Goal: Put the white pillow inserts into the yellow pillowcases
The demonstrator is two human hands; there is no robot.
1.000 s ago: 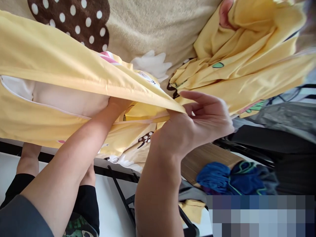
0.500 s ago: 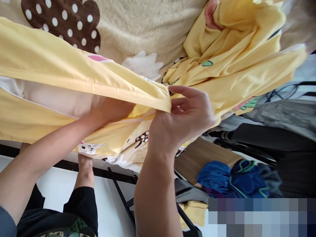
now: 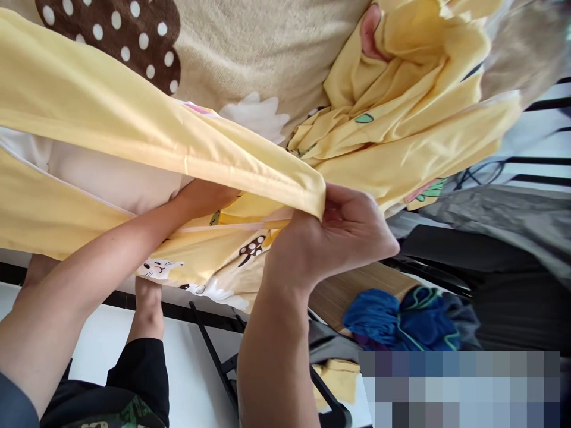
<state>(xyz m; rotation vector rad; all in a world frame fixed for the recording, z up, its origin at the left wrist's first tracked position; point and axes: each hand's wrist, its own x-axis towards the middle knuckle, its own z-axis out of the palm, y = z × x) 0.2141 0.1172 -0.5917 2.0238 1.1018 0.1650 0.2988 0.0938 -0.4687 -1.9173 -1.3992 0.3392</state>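
A yellow duvet cover with cartoon prints lies across the bed, its long edge parted in a slit. White padded fabric, probably a quilt, shows inside the slit. My left hand reaches into this opening, and its fingers are hidden under the upper edge. At the right end of the slit, my right hand is closed on the upper edge, pinching the cloth between thumb and bent fingers. Beyond it, more of the yellow cover lies bunched in folds.
A beige fleece blanket with a brown dotted patch covers the bed behind. To the lower right are a wooden surface, blue clothes, a black chair and dark metal bars. My legs stand at the bed's edge.
My right hand has moved slightly right and down, drawing the cover's upper edge along, and its fingers have curled tighter. My left hand stays inside the opening. The view has shifted a little.
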